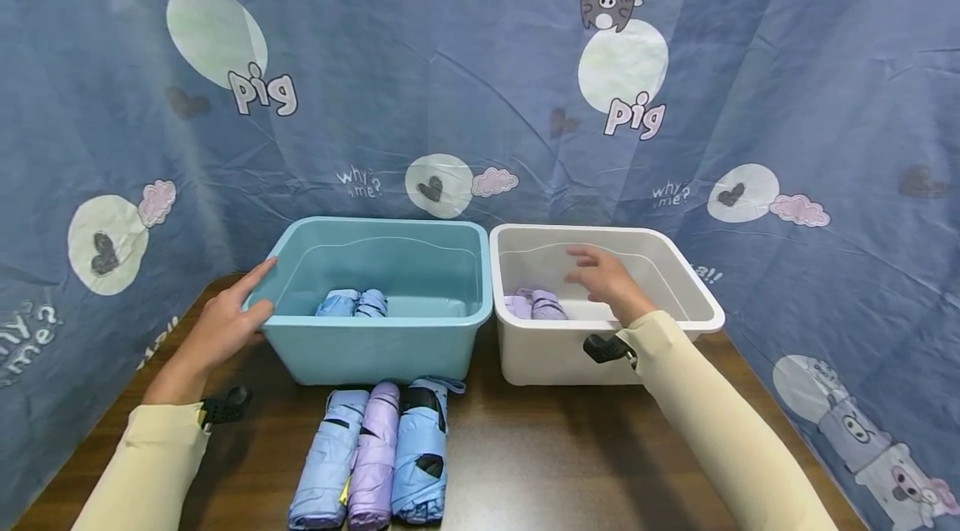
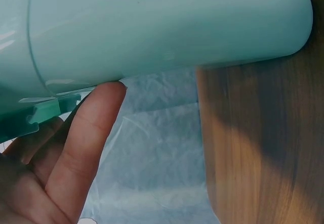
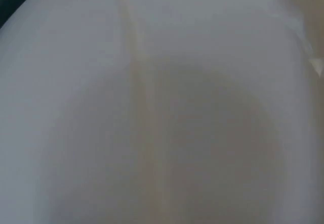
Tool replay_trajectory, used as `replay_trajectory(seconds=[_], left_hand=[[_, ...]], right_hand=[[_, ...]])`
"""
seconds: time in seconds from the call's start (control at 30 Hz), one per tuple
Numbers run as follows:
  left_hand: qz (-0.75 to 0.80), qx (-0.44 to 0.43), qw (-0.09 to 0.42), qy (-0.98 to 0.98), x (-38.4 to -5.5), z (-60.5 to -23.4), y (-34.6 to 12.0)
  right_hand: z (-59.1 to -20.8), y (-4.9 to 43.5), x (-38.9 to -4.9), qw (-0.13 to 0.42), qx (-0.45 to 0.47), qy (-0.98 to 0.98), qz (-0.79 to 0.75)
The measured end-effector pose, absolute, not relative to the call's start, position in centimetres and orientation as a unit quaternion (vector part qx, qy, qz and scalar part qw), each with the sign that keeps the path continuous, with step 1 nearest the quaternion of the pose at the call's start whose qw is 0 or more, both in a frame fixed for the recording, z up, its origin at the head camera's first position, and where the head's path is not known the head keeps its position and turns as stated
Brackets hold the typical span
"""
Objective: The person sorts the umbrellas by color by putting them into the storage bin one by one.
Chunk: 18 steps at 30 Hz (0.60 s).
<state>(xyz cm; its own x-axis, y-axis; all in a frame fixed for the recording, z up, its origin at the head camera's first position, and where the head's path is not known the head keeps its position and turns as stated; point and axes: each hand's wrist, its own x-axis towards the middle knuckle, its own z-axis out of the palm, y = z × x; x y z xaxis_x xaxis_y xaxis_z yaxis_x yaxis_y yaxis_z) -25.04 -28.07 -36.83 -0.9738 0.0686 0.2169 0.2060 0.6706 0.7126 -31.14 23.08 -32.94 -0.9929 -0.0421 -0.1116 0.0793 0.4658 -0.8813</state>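
Note:
At the left corner of the teal bin point(image 1: 375, 352), my left hand point(image 1: 221, 323) touches the rim with its fingers extended. The left wrist view shows a straight finger point(image 2: 88, 133) against the bin's wall point(image 2: 167, 27). My right hand point(image 1: 609, 281) hovers over the white bin point(image 1: 570, 356), fingers loosely spread and holding nothing. Inside the white bin lie two folded purple umbrellas point(image 1: 547, 306); the teal bin holds two folded blue umbrellas point(image 1: 371, 303). Only blurred pale bin wall point(image 3: 162, 133) fills the right wrist view, with the hand out of sight.
In front of the teal bin, three folded umbrellas lie side by side on the wooden table point(image 1: 517, 464): a blue one point(image 1: 326, 464), a purple one point(image 1: 375, 456) and another blue one point(image 1: 420, 452). A printed blue cloth point(image 1: 480, 81) hangs behind the bins.

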Motion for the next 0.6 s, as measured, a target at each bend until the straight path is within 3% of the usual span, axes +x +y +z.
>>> replay_trajectory(seconds=[0.6], left_hand=[[-0.395, -0.066, 0.084, -0.912, -25.2, -36.8, -28.0]], right_hand=[[-31.0, 21.5, -27.2, 0.04, -0.082, 0.832, -0.547]])
